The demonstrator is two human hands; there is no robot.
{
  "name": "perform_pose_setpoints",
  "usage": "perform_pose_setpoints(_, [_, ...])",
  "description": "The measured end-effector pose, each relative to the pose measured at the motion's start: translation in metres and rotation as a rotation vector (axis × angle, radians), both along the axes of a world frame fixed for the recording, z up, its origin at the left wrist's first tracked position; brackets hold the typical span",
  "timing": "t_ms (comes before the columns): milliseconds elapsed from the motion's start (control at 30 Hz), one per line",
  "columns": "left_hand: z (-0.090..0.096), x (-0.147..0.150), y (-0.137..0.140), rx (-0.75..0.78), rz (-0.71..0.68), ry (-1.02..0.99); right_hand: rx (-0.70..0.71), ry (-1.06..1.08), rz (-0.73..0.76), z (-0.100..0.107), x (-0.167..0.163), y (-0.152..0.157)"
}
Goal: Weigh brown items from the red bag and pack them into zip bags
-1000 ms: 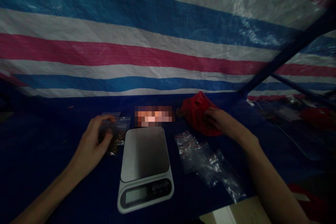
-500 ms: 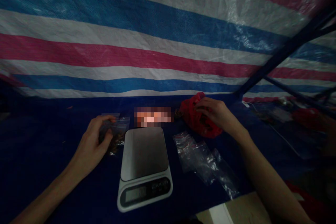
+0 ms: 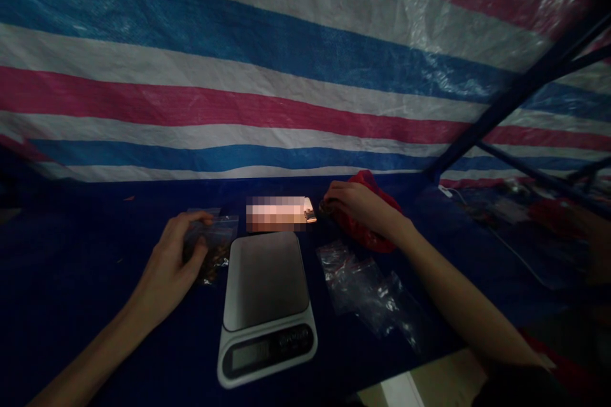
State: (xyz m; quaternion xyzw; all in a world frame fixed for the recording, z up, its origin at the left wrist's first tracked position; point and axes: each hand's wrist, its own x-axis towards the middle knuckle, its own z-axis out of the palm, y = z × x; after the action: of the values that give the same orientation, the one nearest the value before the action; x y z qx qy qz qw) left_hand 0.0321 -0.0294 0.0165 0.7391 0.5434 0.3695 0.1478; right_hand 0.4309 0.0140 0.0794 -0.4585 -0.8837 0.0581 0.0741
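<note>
My left hand [image 3: 176,251] rests at the left, its fingers and thumb closed on a clear zip-lock bag [image 3: 220,248] with small brownish pieces inside. Between my hands sits a white kitchen scale [image 3: 267,283], nothing on its metal plate; its display is too dim to read. My right hand [image 3: 358,203] reaches over a red mesh-like bag [image 3: 377,238], fingers curled together at its left side. Some small dark pieces [image 3: 326,206] show by those fingertips; what they pinch is hidden. Several flat clear zip-lock bags [image 3: 363,292] lie overlapping right of the scale.
Behind the scale lies a bright, pixelated phone-like object [image 3: 310,211]. A striped plastic sheet [image 3: 238,102] hangs behind the blue tabletop [image 3: 119,216]. A dark frame bar [image 3: 496,111] slants at the right. Cardboard [image 3: 443,378] shows at the front edge.
My right hand has moved left from over the red bag's opening to its left side, fingers now curled together. My left hand stays on its zip-lock bag. The view has shifted slightly.
</note>
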Motion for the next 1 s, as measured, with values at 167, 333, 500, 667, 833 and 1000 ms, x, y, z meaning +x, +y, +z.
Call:
perform_pose_setpoints(167, [-0.001,0.000,-0.001,-0.012,-0.012,0.002,-0.037,-0.062,-0.010,-0.002,-0.001,0.002])
perform_pose_setpoints(333, [-0.004,-0.001,-0.001,0.003,-0.018,0.009,-0.051,-0.105,0.024,0.001,-0.005,0.009])
perform_pose_setpoints(500, [-0.004,-0.002,-0.001,-0.001,-0.029,0.018,-0.067,-0.077,0.054,0.005,-0.008,0.014])
perform_pose_setpoints(667, [-0.002,-0.001,-0.002,0.010,-0.039,0.039,-0.099,0.053,0.062,0.009,-0.007,0.012])
perform_pose_setpoints(833, [-0.001,-0.001,-0.002,0.005,-0.034,0.032,-0.052,0.283,0.004,0.008,0.003,0.004])
perform_pose_setpoints(1000, [0.000,-0.001,-0.001,-0.001,-0.030,0.040,0.049,0.429,-0.103,-0.008,0.017,-0.015])
